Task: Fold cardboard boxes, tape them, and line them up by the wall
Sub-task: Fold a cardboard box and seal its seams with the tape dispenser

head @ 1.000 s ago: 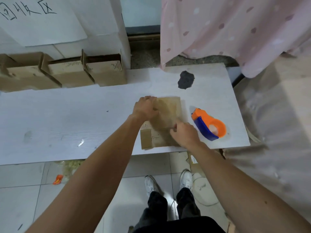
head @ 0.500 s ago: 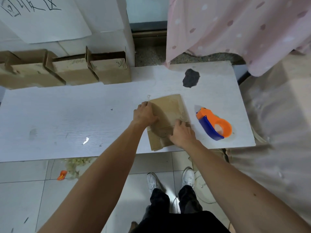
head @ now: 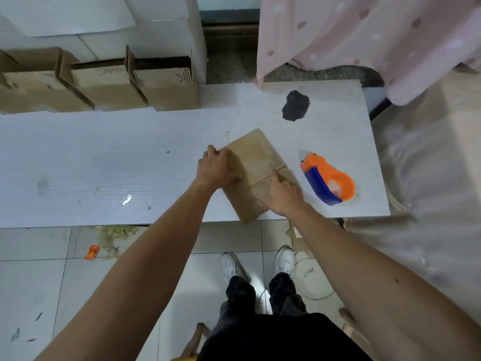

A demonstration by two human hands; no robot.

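Closest to the person, at the front edge of the worktop [head: 104, 165], lies a flat box [head: 256, 157]. It is turned a bit crooked, and one corner pokes over the edge. This one looks like it is not folded up yet and has no tape on it, so most of its work is left to do. Both arms reach out to it. The left hand [head: 217, 169] holds the box's left side, with its grip curled round the edge and the thumb on top. The right hand [head: 283, 196] rests on the near right part, its grip spread out, one finger pushing down by a crease. Just to the right, not touching the box, sits the orange and blue tape holder [head: 328, 182], with no hand on it. Far back, three boxes [head: 166, 89] stand open in a row, side by side, against the wall [head: 161, 11]. Those look done, but the tape on them cannot be seen from here.
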